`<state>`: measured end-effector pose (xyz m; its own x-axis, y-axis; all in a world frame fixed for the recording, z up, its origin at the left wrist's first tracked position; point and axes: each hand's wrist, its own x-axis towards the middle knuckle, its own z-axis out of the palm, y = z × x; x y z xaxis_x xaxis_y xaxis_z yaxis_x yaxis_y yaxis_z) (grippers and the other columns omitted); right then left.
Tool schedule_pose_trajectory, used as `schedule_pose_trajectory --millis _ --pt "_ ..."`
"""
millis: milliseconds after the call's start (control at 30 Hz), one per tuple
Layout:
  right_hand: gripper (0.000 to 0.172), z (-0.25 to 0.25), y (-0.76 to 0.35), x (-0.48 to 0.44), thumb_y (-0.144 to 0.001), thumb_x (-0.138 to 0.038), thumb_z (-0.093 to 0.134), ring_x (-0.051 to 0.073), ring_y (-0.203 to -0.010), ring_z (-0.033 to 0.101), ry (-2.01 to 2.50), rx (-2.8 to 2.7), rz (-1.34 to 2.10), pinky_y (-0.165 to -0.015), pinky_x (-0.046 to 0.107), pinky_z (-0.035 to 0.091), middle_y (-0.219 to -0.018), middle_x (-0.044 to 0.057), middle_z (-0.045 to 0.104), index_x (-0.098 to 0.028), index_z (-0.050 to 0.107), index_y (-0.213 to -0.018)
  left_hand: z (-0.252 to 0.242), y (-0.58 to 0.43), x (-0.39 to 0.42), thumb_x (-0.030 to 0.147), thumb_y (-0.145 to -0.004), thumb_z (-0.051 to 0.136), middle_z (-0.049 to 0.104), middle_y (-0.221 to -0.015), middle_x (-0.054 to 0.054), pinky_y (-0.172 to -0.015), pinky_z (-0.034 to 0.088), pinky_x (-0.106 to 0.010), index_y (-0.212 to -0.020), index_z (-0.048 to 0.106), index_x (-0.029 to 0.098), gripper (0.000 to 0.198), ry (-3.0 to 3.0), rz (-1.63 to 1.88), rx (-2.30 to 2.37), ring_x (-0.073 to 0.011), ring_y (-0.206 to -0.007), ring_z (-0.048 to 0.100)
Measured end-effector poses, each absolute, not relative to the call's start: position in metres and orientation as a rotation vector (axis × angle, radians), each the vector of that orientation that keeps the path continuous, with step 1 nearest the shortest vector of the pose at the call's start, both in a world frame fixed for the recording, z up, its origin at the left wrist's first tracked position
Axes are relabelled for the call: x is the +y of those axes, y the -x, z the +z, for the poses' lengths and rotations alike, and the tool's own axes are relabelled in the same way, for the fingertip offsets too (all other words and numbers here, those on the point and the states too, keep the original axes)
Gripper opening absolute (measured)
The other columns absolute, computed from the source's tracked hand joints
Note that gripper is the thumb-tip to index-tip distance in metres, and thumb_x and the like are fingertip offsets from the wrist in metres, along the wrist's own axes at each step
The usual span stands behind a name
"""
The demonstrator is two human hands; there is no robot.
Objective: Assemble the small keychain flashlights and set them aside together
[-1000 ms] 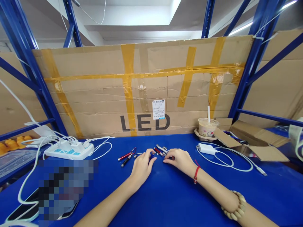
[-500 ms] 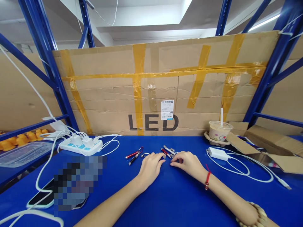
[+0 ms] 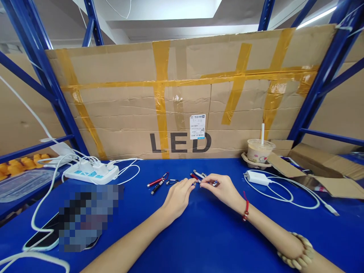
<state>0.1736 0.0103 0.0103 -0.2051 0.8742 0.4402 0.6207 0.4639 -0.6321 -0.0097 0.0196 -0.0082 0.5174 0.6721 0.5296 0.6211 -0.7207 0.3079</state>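
Red tube (image 3: 194,176), slim and pen-shaped, lay on the blue desk (image 3: 193,235) just past the fingertips of both hands, between them, with a silver tube (image 3: 199,173) right beside it, partly covered by the right hand (image 3: 221,187). No writing readable on either. Left hand (image 3: 176,195) lay palm down, fingers bent, tips close together; a tiny shiny bit (image 3: 195,184) showed at its grip, couldn't tell if held. Right hand was also palm down, wrist bent inward, thumb and index nearly closed by the red tube's near end; couldn't tell if that grip had hold of anything. Hands near each other, forearms angled in from both lower corners; red cord bracelet (image 3: 246,208) on the right wrist, beaded bracelet (image 3: 297,252) farther up. Left of the left hand: second red tube (image 3: 155,182), black tube (image 3: 157,187), small metal clip (image 3: 172,182). Behind, a taped cardboard panel (image 3: 127,110) read "LED" in big black letters; its white label (image 3: 197,126) had a barcode, print too small to read. Farther right: white adapter (image 3: 257,177), lidded cup (image 3: 257,153) with a straw, open cardboard box (image 3: 338,187). Farther left: white power strip (image 3: 91,177), phone (image 3: 41,240) partly behind a pixelated patch.
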Motion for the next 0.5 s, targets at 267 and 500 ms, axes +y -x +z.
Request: schedule_pose_trajectory --millis 267,500 --pt "0.021 0.014 -0.169 0.005 -0.071 -0.037 0.063 0.014 -0.066 0.058 0.973 -1.772 0.589 -0.056 0.023 0.042 -0.074 0.005 0.066 -0.016 0.067 -0.070 -0.009 0.007 0.013 0.024 -0.092 0.024 0.059 -0.088 -0.008 -0.072 0.045 -0.030 -0.111 0.051 0.015 0.034 -2.804 1.078 0.992 -0.0172 -0.080 0.053" --pt "0.023 0.013 -0.171 0.011 -0.059 -0.036 0.070 0.012 -0.060 0.056 1.088 -1.759 0.860 -0.060 0.023 0.043 -0.061 0.002 0.063 -0.014 0.064 -0.059 -0.007 0.011 0.008 0.025 -0.092 0.025 0.059 -0.085 -0.006 -0.073 0.042 -0.029 -0.110 0.052 0.017 0.033 -2.805 1.034 0.886 -0.0160 -0.079 0.052"
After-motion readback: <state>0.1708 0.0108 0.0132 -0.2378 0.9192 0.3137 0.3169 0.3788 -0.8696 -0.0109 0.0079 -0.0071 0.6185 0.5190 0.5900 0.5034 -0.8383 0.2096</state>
